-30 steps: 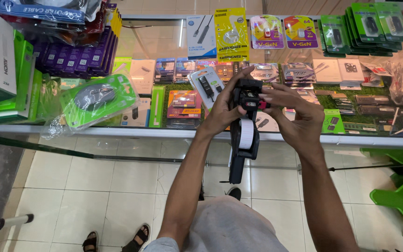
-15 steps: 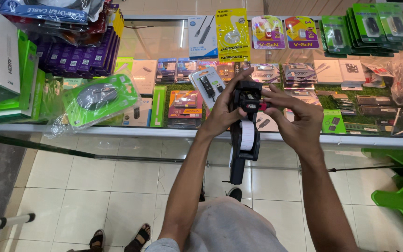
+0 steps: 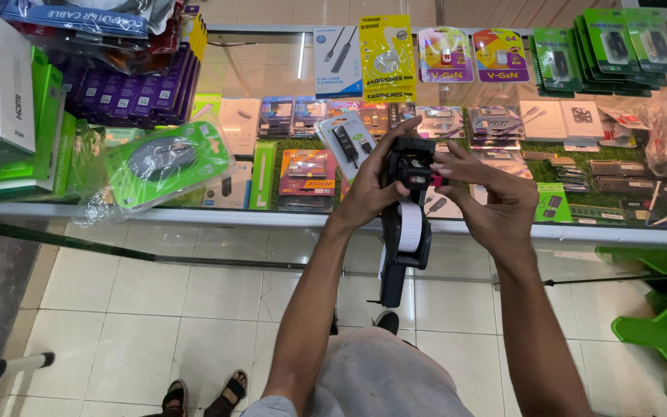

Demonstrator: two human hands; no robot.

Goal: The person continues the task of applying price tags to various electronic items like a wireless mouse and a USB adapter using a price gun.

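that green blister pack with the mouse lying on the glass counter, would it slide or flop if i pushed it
The green plastic blister pack with a grey mouse lies tilted against other boxes, so it would probably slide on the glass counter. Its glossy wrapper looks slippery; the moulded shell probably stays stiff and light.

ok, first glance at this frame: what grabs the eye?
Dead centre, both hands grip a black label gun with a white label roll: the left hand on its side, the right hand pinching at its head. Behind them runs a glass counter packed with packaged gadgets, with a green mouse pack lying at its left.
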